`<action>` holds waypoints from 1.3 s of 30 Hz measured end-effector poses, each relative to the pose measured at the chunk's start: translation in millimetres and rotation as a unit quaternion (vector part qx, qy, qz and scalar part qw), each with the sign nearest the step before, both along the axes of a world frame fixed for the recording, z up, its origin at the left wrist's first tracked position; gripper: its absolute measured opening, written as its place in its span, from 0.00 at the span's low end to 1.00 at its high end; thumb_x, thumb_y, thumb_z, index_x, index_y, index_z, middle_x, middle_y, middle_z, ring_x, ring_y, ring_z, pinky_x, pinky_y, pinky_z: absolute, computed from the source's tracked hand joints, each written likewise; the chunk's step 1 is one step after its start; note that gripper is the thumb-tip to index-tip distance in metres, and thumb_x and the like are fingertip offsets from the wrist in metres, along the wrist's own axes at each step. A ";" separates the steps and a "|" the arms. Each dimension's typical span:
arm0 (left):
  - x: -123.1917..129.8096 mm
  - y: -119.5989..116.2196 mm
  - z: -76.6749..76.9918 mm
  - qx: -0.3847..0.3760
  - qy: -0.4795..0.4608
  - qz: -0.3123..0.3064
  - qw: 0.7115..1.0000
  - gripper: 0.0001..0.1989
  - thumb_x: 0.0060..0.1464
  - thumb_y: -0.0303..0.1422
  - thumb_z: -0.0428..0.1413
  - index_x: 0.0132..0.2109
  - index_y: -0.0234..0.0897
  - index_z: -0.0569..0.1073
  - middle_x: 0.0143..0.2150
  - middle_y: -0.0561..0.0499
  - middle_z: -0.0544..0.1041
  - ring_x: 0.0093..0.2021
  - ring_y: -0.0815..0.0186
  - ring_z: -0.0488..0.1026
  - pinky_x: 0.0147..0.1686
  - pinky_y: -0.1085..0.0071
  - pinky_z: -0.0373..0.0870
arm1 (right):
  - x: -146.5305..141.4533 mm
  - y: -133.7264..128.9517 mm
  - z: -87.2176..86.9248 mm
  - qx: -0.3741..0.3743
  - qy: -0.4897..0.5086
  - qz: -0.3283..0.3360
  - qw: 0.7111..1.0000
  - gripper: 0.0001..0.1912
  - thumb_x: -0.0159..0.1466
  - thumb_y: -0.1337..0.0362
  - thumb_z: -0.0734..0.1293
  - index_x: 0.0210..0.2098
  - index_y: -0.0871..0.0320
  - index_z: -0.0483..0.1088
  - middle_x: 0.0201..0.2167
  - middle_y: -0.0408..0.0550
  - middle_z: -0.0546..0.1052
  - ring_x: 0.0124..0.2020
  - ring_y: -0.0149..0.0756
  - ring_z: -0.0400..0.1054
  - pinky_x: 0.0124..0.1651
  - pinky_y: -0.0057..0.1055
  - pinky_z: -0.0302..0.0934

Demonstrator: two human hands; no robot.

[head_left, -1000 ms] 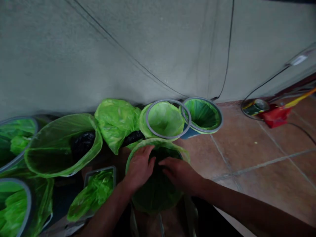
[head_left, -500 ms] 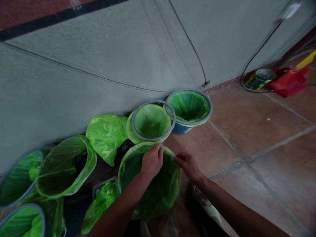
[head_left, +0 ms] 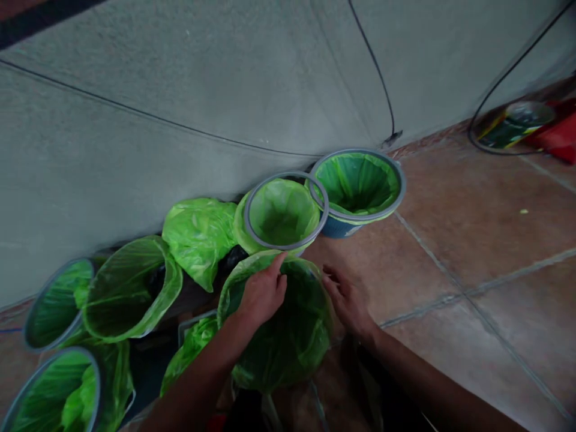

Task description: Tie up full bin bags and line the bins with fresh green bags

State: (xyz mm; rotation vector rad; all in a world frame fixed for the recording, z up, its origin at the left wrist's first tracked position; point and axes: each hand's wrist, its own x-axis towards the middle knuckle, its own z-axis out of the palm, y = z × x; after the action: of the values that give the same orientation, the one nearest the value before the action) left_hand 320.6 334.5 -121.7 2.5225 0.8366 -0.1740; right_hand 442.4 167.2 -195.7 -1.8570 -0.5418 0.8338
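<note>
A bin lined with a green bag (head_left: 288, 354) stands in front of me, the bag folded over its rim. My left hand (head_left: 265, 292) is over its far left part, index finger stretched along the rim and the other fingers curled; whether they pinch the bag is unclear. At the right side of the rim, my right hand (head_left: 344, 297) touches the bag's outer edge with its fingers somewhat apart. Just beyond, a loose grey ring (head_left: 287, 246) lies on another green-lined bin (head_left: 240, 225), partly overlapping the rim of a blue bin (head_left: 339, 228).
More green-lined bins (head_left: 130, 294) stand at the left, beside a bunched green bag (head_left: 198, 231). A cable (head_left: 180, 125) runs along the grey wall (head_left: 135, 168). At the far right are a can (head_left: 517, 125) and a red object (head_left: 560, 135) on the tiled floor (head_left: 504, 276).
The view has shifted, moving the wall and floor objects in the picture. My left hand has moved left along the rim, and my right hand's fingers have loosened from their pinch on the bag.
</note>
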 end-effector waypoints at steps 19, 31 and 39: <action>-137.2 1.2 -25.3 -0.245 -0.086 0.334 0.906 0.26 0.53 0.43 0.58 0.56 0.36 0.69 0.52 0.42 0.78 0.51 0.56 0.76 0.48 0.65 0.71 | 32.5 35.9 3.5 -0.029 -0.128 0.300 0.945 0.31 0.64 0.57 0.63 0.65 0.56 0.56 0.57 0.56 0.72 0.58 0.49 0.68 0.61 0.52 0.61; -103.5 39.5 -51.7 -0.309 -0.215 0.372 0.848 0.13 0.50 0.39 0.57 0.33 0.34 0.80 0.28 0.51 0.78 0.29 0.65 0.73 0.33 0.70 0.67 | 3.8 28.9 5.3 -0.057 -0.325 0.222 0.918 0.35 0.63 0.47 0.63 0.64 0.59 0.57 0.60 0.63 0.67 0.61 0.55 0.62 0.62 0.55 0.59; -117.2 34.1 -81.6 -0.453 -0.217 0.405 0.764 0.11 0.45 0.38 0.60 0.32 0.34 0.79 0.27 0.51 0.78 0.28 0.65 0.73 0.31 0.70 0.68 | -2.6 23.7 -5.8 -0.067 -0.394 0.258 0.879 0.28 0.67 0.58 0.58 0.64 0.64 0.55 0.58 0.65 0.68 0.60 0.54 0.62 0.61 0.53 0.61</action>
State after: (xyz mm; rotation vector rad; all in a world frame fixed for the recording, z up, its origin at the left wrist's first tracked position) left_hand 203.4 368.6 -203.3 1.0862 1.1748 0.2435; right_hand 439.8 190.9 -201.5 -2.1872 -1.5764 0.3980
